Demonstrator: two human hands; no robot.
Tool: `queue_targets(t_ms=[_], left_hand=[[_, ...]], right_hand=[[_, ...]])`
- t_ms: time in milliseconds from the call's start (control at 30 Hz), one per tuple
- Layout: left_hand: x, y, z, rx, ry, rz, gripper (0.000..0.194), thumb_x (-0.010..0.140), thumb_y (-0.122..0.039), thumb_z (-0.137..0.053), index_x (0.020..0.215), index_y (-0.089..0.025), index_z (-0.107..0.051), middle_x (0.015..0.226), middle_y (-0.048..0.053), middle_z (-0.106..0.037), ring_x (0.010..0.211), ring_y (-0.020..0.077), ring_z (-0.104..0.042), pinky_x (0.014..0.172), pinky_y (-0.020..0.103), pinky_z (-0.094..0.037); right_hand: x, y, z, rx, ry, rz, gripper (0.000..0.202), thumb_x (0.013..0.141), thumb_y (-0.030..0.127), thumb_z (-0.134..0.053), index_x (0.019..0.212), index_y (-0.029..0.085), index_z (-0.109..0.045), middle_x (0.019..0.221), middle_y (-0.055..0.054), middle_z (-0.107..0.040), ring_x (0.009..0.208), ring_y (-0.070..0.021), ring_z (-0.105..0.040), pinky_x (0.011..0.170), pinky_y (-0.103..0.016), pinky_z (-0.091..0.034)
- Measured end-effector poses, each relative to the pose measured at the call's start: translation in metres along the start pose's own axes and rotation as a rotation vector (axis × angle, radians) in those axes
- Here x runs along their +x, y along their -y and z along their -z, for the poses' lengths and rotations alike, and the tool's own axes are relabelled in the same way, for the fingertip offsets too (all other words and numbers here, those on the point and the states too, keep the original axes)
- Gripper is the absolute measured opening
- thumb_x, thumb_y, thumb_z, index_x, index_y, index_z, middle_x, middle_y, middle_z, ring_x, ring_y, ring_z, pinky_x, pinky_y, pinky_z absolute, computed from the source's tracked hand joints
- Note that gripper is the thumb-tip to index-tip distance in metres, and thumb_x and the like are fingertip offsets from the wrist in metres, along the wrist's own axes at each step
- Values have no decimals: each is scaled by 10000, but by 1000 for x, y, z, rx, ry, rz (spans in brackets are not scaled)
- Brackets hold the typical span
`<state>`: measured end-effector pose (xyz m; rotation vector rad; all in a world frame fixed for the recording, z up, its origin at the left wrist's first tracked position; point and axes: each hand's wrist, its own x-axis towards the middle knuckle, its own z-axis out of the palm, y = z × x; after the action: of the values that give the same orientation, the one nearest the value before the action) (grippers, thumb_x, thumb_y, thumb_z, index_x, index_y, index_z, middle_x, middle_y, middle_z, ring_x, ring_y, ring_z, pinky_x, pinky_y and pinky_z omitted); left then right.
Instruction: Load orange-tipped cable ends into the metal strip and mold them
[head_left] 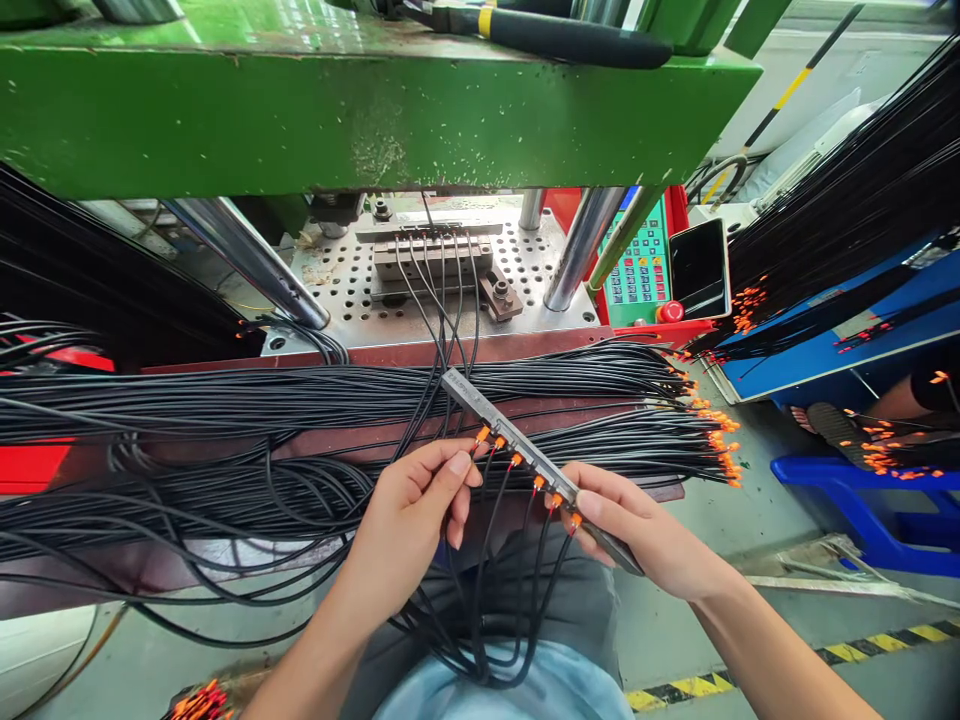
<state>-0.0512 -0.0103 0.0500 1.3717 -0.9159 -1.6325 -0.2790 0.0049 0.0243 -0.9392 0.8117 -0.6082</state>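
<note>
My right hand (626, 515) grips the lower right end of a grey metal bar (517, 440), which slants across in front of me. Several black cables with orange connectors (538, 483) sit in a row along the bar's near edge and hang down over my lap. My left hand (427, 510) pinches a black cable just behind its orange tip (482, 435), at the upper left of that row. The tip touches the bar's edge; whether it is fully seated I cannot tell.
Bundles of black cables (225, 405) lie across the bench. Behind stands a green press (360, 120) with a similar bar (427, 232) and cables on its perforated plate (330, 285). To the right are a keypad panel (637, 265), a red button (670, 312) and a blue stool (840, 500).
</note>
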Motion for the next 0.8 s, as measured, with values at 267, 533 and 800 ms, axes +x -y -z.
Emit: queue_targets(t_ms=[267, 533, 800], left_hand=[[3, -12, 4, -151, 67, 118, 292, 739, -388, -771, 818, -122, -677, 692, -7, -578, 443, 40, -406, 340, 145, -366], [3, -20, 14, 75, 181, 154, 281, 835, -416, -647, 847, -135, -641, 657, -13, -556, 452, 63, -438, 427, 194, -386], [90, -62, 36, 362, -228, -248, 489, 723, -328, -809, 1116, -177, -560, 948, 39, -577, 840, 157, -543, 741, 260, -434]], right_hand=[[-2, 0, -1, -82, 26, 31, 300, 971, 476, -495, 980, 183, -556, 749, 30, -402, 574, -71, -346, 513, -212, -302], [-2, 0, -2, -66, 32, -35, 316, 962, 473, -514, 1006, 168, -588, 724, 25, -435, 549, -59, -342, 489, -197, -274], [-2, 26, 12, -2, -241, -68, 390, 909, 563, -533, 866, 177, -564, 603, 38, -430, 456, -56, -298, 406, -185, -200]])
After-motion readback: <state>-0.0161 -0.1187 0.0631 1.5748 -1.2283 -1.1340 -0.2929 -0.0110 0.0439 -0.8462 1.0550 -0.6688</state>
